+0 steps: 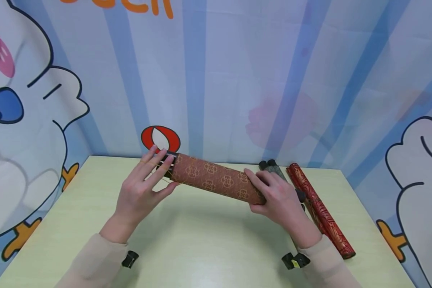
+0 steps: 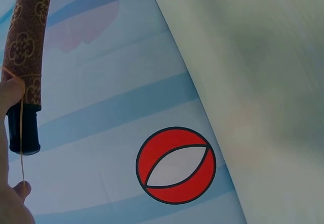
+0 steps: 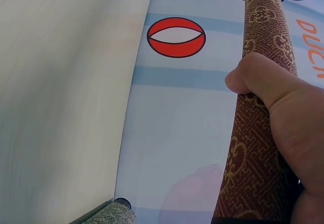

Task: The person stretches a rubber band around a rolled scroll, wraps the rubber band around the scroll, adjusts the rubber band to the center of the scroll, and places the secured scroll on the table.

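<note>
A rolled scroll (image 1: 216, 178) in brown brocade with gold flowers and black end knobs is held tilted above the table. My right hand (image 1: 279, 196) grips its right part, the thumb across the brocade in the right wrist view. At the other end my left hand (image 1: 144, 192) is spread beside the black knobs (image 1: 167, 162). A thin yellow rubber band (image 2: 22, 133) is stretched over the left fingers; it also crosses the brocade near the end in the left wrist view. The left fingers look nearly straight, with the thumb near the scroll's lower edge.
Red patterned scrolls (image 1: 322, 212) lie on the pale table (image 1: 201, 248) at the right. Behind the right hand are grey-green scrolls (image 1: 277, 171) with black knobs, partly hidden. A printed cartoon backdrop (image 1: 223, 80) stands along the table's back edge.
</note>
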{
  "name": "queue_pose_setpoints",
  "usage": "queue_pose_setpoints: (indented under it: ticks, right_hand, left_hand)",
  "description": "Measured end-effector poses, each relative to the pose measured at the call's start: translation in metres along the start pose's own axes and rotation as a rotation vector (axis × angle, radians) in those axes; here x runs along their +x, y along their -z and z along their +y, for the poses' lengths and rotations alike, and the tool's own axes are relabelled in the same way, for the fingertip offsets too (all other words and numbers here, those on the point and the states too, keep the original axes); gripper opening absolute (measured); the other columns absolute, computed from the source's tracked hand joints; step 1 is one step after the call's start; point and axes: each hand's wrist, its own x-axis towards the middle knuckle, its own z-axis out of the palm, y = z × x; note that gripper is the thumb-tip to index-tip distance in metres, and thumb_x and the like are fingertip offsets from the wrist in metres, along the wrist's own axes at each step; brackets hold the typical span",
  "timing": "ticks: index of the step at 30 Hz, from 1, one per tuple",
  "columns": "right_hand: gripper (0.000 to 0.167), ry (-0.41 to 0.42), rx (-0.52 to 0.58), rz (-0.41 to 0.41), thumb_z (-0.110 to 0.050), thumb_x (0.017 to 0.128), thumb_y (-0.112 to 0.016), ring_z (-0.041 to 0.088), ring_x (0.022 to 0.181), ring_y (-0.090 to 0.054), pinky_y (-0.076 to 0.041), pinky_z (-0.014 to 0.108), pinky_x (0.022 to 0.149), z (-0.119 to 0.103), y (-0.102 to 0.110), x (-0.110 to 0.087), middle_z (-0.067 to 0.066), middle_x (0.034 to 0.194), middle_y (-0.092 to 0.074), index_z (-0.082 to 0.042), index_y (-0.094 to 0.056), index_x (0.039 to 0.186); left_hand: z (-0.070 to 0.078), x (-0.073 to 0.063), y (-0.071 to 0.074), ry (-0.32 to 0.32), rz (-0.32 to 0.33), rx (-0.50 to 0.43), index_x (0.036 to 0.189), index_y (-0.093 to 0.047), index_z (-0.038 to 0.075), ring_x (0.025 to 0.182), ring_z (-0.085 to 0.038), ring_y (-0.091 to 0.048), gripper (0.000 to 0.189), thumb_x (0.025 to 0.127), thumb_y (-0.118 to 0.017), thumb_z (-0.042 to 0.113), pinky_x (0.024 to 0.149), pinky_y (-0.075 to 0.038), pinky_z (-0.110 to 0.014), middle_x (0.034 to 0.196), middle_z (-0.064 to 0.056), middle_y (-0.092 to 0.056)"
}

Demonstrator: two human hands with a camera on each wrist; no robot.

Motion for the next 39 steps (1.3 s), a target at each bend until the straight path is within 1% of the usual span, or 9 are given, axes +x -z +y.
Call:
queue_pose_setpoints:
  ticks: [5,10,14,17,19,23,26,35,39]
  right_hand:
    - [0.096,0.035,-0.011,0.013,-0.029,0.062,-0.102,0.034,0.094,-0.069,-0.064,0.048,0.073,0.002,-0.001,-0.001,0.015,0.114,-0.068,-0.012,-0.063,0.149]
    - [0.100,0.063,-0.012,0.023,-0.029,0.059,-0.103,0.034,0.093,-0.069,-0.064,0.048,0.072,0.003,-0.002,-0.002,0.014,0.113,-0.068,-0.012,-0.062,0.149]
    - [0.101,0.064,0.003,0.024,-0.028,0.058,-0.103,0.034,0.094,-0.069,-0.063,0.048,0.072,0.003,-0.002,-0.003,0.014,0.113,-0.068,-0.012,-0.062,0.149]
    - [0.101,0.054,0.025,0.020,-0.028,0.059,-0.102,0.034,0.095,-0.069,-0.064,0.048,0.073,0.003,-0.002,-0.004,0.014,0.114,-0.067,-0.012,-0.062,0.150]
    - [0.100,0.050,0.041,0.018,-0.028,0.058,-0.102,0.034,0.096,-0.070,-0.064,0.048,0.073,0.003,-0.003,-0.005,0.014,0.115,-0.067,-0.013,-0.062,0.149]
    - [0.099,0.048,0.067,0.014,-0.026,0.059,-0.101,0.033,0.094,-0.070,-0.064,0.048,0.072,0.001,-0.004,-0.006,0.014,0.115,-0.068,-0.013,-0.063,0.149]
    - [0.098,0.051,0.076,0.009,-0.026,0.059,-0.100,0.032,0.094,-0.070,-0.064,0.047,0.072,0.000,-0.005,-0.005,0.013,0.115,-0.068,-0.012,-0.063,0.149]
    - [0.097,0.055,0.062,0.007,-0.026,0.060,-0.099,0.033,0.095,-0.071,-0.064,0.048,0.074,-0.002,-0.002,-0.001,0.013,0.115,-0.069,-0.012,-0.063,0.149]
    - [0.096,0.069,0.057,0.011,-0.026,0.061,-0.099,0.033,0.094,-0.071,-0.064,0.047,0.072,-0.002,-0.002,-0.001,0.014,0.115,-0.069,-0.012,-0.063,0.149]
  left_hand:
    - [-0.004,0.003,0.004,-0.006,-0.039,-0.029,0.145,-0.066,0.004,0.133,-0.044,-0.063,0.092,0.062,-0.104,0.010,0.104,-0.055,-0.057,0.140,-0.017,-0.069]
    - [-0.008,0.001,0.009,0.047,-0.119,-0.053,0.152,-0.061,0.010,0.136,-0.038,-0.062,0.102,0.060,-0.106,0.014,0.111,-0.052,-0.050,0.143,-0.014,-0.068]
    - [-0.011,0.000,0.011,0.088,-0.160,-0.066,0.157,-0.057,0.016,0.139,-0.034,-0.060,0.108,0.061,-0.106,0.016,0.106,-0.056,-0.050,0.145,-0.013,-0.066]
    - [-0.012,-0.001,0.012,0.096,-0.156,-0.078,0.157,-0.056,0.018,0.138,-0.033,-0.061,0.110,0.059,-0.106,0.016,0.100,-0.059,-0.054,0.145,-0.013,-0.065]
    - [-0.012,-0.001,0.014,0.100,-0.155,-0.085,0.158,-0.056,0.019,0.139,-0.032,-0.060,0.111,0.059,-0.106,0.017,0.102,-0.059,-0.049,0.146,-0.013,-0.064]
    - [-0.012,-0.002,0.017,0.118,-0.166,-0.103,0.160,-0.053,0.022,0.142,-0.032,-0.057,0.115,0.058,-0.107,0.018,0.101,-0.060,-0.051,0.146,-0.013,-0.062]
    - [-0.012,-0.003,0.018,0.120,-0.177,-0.102,0.161,-0.051,0.024,0.144,-0.033,-0.055,0.119,0.056,-0.108,0.019,0.097,-0.060,-0.058,0.145,-0.014,-0.062]
    - [-0.015,-0.002,0.021,0.092,-0.169,-0.044,0.159,-0.054,0.023,0.144,-0.034,-0.055,0.115,0.057,-0.107,0.022,0.098,-0.059,-0.059,0.139,-0.015,-0.064]
    - [-0.017,-0.001,0.022,0.065,-0.154,-0.030,0.154,-0.060,0.018,0.141,-0.036,-0.057,0.112,0.054,-0.109,0.024,0.097,-0.059,-0.060,0.135,-0.016,-0.067]
